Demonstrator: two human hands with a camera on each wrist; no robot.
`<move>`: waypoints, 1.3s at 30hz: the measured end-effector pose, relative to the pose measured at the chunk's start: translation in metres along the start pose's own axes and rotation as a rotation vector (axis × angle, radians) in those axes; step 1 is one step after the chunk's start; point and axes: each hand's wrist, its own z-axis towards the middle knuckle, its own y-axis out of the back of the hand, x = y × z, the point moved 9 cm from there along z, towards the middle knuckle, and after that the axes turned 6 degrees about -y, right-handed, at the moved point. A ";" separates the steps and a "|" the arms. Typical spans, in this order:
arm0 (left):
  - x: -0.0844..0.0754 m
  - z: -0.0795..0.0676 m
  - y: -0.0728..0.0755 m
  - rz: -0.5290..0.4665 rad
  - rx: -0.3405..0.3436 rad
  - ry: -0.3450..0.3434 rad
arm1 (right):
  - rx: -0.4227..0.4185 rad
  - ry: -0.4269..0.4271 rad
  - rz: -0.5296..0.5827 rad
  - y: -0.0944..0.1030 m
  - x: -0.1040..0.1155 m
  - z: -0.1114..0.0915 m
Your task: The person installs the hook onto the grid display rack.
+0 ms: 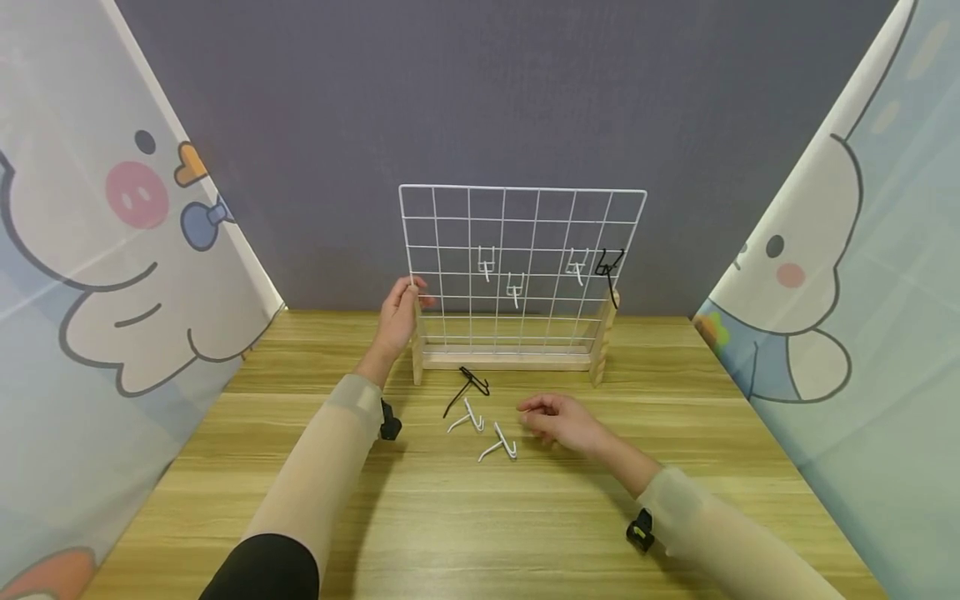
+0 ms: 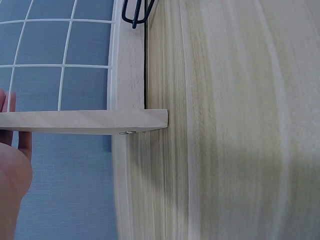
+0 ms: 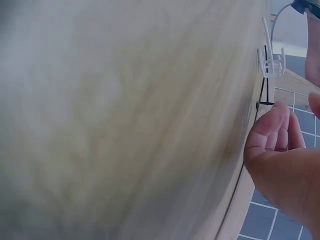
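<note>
Loose hooks (image 1: 474,415), between the hands (image 1: 399,317) (image 1: 564,423), left holding rack (image 1: 506,362)

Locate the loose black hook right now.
In the head view, the black hook lies on the table, left of the right hand, between the rack and two loose white hooks.

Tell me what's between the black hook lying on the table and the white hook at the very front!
Another white hook lies between the black hook and the front white hook. The head view shows it.
</note>
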 end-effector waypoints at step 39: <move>0.000 0.000 0.000 0.021 0.006 -0.006 | 0.135 0.084 -0.195 -0.028 -0.001 -0.003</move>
